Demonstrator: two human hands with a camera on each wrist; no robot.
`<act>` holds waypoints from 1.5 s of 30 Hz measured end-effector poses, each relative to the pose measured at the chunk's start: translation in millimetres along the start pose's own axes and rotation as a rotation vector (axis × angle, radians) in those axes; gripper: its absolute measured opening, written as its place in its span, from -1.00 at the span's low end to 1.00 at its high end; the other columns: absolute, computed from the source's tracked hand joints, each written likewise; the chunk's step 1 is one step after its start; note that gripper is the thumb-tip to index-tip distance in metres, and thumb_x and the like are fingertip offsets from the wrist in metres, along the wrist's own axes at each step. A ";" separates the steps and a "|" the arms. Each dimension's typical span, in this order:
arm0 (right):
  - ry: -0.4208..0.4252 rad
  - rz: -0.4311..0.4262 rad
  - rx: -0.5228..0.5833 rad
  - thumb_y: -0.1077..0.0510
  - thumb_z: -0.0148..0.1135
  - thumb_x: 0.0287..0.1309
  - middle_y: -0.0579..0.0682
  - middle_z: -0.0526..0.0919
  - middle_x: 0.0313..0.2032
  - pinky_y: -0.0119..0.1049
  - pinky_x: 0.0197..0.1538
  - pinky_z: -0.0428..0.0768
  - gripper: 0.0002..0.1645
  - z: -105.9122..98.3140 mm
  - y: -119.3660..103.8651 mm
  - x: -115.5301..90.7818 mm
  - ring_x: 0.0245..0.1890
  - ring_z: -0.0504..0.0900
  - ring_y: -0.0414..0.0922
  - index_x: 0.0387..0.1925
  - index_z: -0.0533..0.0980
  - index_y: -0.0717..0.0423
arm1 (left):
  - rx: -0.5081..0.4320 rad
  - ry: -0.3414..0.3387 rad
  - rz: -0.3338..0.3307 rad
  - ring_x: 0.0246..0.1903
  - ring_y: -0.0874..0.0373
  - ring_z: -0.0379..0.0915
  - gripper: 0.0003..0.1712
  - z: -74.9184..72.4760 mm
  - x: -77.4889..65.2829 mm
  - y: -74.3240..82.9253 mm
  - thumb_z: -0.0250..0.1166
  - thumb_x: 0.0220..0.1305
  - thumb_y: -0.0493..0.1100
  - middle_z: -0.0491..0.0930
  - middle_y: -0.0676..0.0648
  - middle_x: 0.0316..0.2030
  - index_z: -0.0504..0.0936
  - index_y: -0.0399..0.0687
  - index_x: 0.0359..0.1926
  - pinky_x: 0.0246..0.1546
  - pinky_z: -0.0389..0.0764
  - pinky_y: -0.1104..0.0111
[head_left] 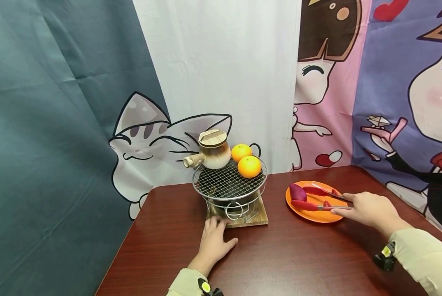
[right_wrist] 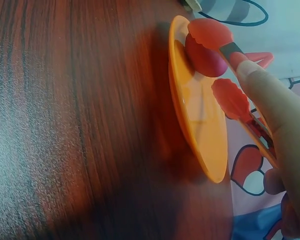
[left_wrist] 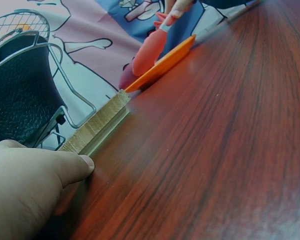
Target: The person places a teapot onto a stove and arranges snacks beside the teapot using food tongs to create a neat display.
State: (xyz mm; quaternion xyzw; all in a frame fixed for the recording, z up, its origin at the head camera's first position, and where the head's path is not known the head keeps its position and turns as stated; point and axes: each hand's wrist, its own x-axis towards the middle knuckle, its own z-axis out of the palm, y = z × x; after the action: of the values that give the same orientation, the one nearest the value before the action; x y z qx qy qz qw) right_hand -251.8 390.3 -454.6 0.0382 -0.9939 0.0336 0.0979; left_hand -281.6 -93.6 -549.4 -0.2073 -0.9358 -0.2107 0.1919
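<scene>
My right hand (head_left: 371, 209) holds a pair of red-tipped tongs (head_left: 305, 205) by their metal arms. The tongs' heads are spread over an orange oval plate (head_left: 319, 217), on either side of a purple, rounded food piece (head_left: 298, 192). In the right wrist view one red head overlaps the purple piece (right_wrist: 205, 57), and the other stands apart from it. My left hand (head_left: 214, 242) rests its fingertips at the front left of a wooden board (head_left: 259, 209), thumb spread out to the side. On that board stands a small round grill (head_left: 224, 185) with a wire mesh top.
A clay teapot (head_left: 217, 158) with a wooden lid and side handle sits on the mesh at the back left. Two oranges (head_left: 249, 167) lie on its right side. The dark red wooden table (head_left: 287, 255) ends at a printed cloth backdrop (head_left: 243, 74).
</scene>
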 end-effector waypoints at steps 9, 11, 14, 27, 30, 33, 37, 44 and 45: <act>-0.009 0.016 0.003 -0.75 0.06 -0.09 0.38 0.68 -0.12 0.22 -0.38 0.58 0.25 0.3 -6.3 2.2 -0.21 0.67 0.27 0.17 0.57 0.25 | -0.004 0.004 0.003 0.19 -0.11 0.23 -0.36 -0.5 0.9 0.0 0.52 -0.01 0.16 0.38 -0.09 0.09 0.60 0.11 0.11 0.15 0.39 -0.04; -0.017 0.022 0.006 -0.75 0.06 -0.09 0.39 0.68 -0.12 0.22 -0.37 0.59 0.26 0.5 -7.6 2.9 -0.20 0.66 0.27 0.18 0.56 0.26 | -0.001 0.004 0.002 0.20 -0.11 0.23 -0.36 -0.4 1.0 -0.4 0.52 -0.01 0.16 0.38 -0.09 0.08 0.60 0.11 0.11 0.15 0.39 -0.04; -0.032 0.035 0.011 -0.75 0.05 -0.08 0.41 0.67 -0.09 0.23 -0.37 0.59 0.28 1.0 -10.0 3.5 -0.20 0.66 0.28 0.20 0.54 0.27 | 0.004 0.007 0.002 0.19 -0.11 0.23 -0.36 0.5 0.6 -1.0 0.52 -0.01 0.16 0.39 -0.09 0.08 0.60 0.10 0.11 0.15 0.40 -0.04; -0.024 0.027 0.003 -0.77 0.02 -0.08 0.43 0.65 -0.06 0.19 -0.41 0.58 0.26 2.7 -16.3 1.2 -0.16 0.65 0.31 0.23 0.56 0.19 | 0.009 0.033 0.016 0.16 -0.09 0.24 -0.36 1.9 -1.0 0.4 0.54 -0.03 0.16 0.39 -0.08 0.05 0.61 0.13 0.09 0.12 0.41 -0.02; 0.000 0.013 -0.004 -0.75 0.04 -0.06 0.43 0.66 -0.09 0.17 -0.44 0.57 0.23 1.2 -16.1 0.3 -0.21 0.66 0.30 0.21 0.57 0.19 | 0.006 0.031 0.016 0.17 -0.09 0.24 -0.36 1.7 -0.6 0.6 0.54 -0.03 0.15 0.39 -0.08 0.05 0.61 0.12 0.09 0.13 0.41 -0.03; 0.014 0.001 -0.010 -0.73 0.07 -0.05 0.42 0.67 -0.11 0.16 -0.46 0.57 0.20 0.6 -15.9 -0.6 -0.24 0.67 0.28 0.19 0.59 0.19 | 0.004 0.029 0.016 0.18 -0.10 0.24 -0.37 1.8 -0.2 0.5 0.54 -0.03 0.15 0.39 -0.08 0.06 0.61 0.12 0.09 0.13 0.41 -0.03; 0.026 -0.007 -0.019 -0.71 0.09 -0.04 0.40 0.68 -0.13 0.17 -0.44 0.58 0.17 -0.2 -16.4 -2.3 -0.25 0.67 0.26 0.17 0.61 0.18 | 0.000 0.017 0.009 0.19 -0.10 0.23 -0.37 1.8 0.4 0.1 0.53 -0.02 0.15 0.38 -0.08 0.07 0.60 0.12 0.09 0.15 0.40 -0.03; 0.028 -0.020 -0.027 -0.66 0.16 -0.02 0.35 0.70 -0.17 0.18 -0.41 0.59 0.10 -2.0 -15.8 -4.3 -0.26 0.68 0.24 0.17 0.61 0.16 | 0.003 0.023 0.013 0.18 -0.09 0.24 -0.37 2.6 0.2 -0.5 0.53 -0.03 0.15 0.38 -0.08 0.06 0.60 0.14 0.09 0.13 0.41 -0.03; 0.030 -0.022 -0.028 -0.67 0.15 -0.02 0.34 0.70 -0.18 0.18 -0.41 0.59 0.11 -2.0 -15.4 -4.0 -0.26 0.68 0.24 0.18 0.60 0.15 | 0.002 0.021 0.012 0.18 -0.09 0.24 -0.37 2.5 0.1 -0.5 0.53 -0.03 0.15 0.38 -0.08 0.06 0.60 0.14 0.09 0.13 0.41 -0.03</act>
State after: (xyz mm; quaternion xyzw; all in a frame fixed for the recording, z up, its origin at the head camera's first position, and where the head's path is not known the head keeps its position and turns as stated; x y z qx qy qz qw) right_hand -246.1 375.4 -452.6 0.0474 -0.9922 0.0191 0.1138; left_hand -282.6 -92.8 -551.5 -0.2103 -0.9327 -0.2109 0.2034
